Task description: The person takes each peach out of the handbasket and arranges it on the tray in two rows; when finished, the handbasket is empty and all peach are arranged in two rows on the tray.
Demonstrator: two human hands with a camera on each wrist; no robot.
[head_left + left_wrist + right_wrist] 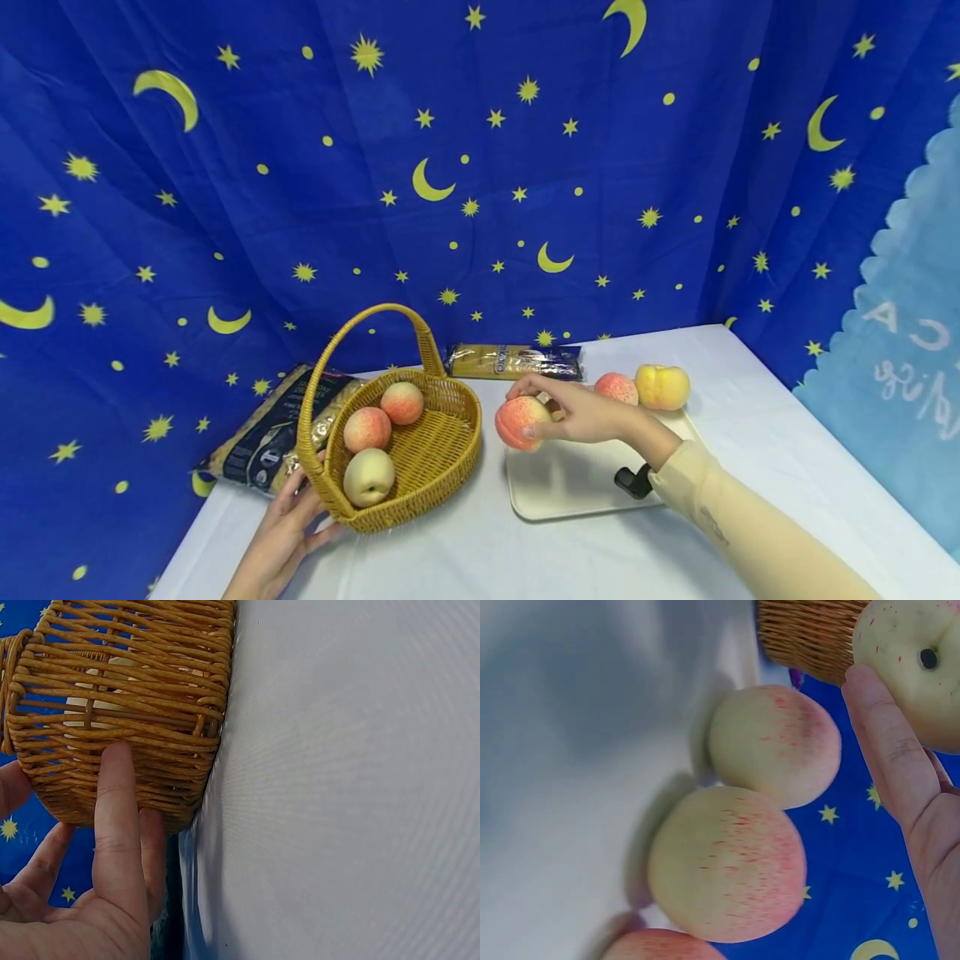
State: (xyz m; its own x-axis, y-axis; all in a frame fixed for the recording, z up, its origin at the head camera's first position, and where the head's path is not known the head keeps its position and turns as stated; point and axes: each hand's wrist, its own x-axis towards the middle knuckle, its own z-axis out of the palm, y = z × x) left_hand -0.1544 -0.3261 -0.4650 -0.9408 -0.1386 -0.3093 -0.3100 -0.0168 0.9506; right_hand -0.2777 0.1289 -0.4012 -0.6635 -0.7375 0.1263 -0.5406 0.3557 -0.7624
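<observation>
A brown wicker basket (459, 454) with a tall handle stands on the left of the table and contains two pinkish peaches and a pale peach (369, 477). Extended fingers of my left hand (283, 523) touch its near left side; in the left wrist view a finger (118, 825) lies against the woven wall. My right hand (577, 410) grips a pink-and-cream peach (517, 423) above the left part of a white tray (555, 492). At the tray's back are a pink peach (617, 388) and a yellow peach (662, 387); my hand and forearm partly hide that area.
A dark bag (262, 442) with see-through parts lies left of the basket, partly behind it. By the back curtain lies a long packet (513, 362), apparently of spaghetti. The white-covered table (757, 417) meets a blue star-and-moon curtain (495, 225).
</observation>
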